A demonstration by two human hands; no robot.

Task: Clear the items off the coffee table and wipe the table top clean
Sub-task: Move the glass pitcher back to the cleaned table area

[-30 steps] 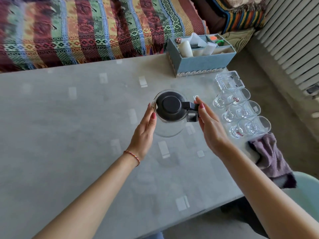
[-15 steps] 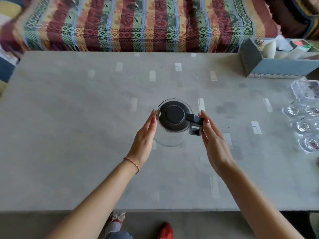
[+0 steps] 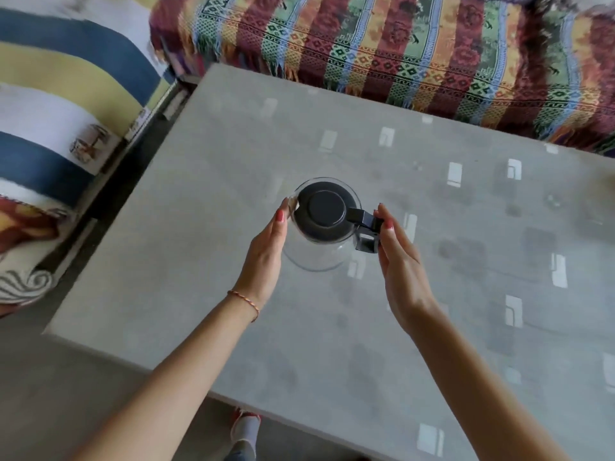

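Hands flank a glass pot (image 3: 316, 239) with a black lid, held between them above the grey coffee table (image 3: 432, 327). Left hand (image 3: 266, 257) lies flat against the glass, fingers straight. Right hand (image 3: 401, 264) meets the black handle, fingers straight. Beyond the fingertips lies a striped woven throw (image 3: 416, 51).

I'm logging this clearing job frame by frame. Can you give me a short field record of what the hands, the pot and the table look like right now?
item in hands: glass teapot with dark lid and dark handle
left hand: straight fingers flat against the pot's glass side
right hand: fingertips at the handle, fingers straight
pot position: over the coffee table; contact with the top cannot be told
table top: grey, glossy, with reflections
beyond table: striped patterned sofa throw
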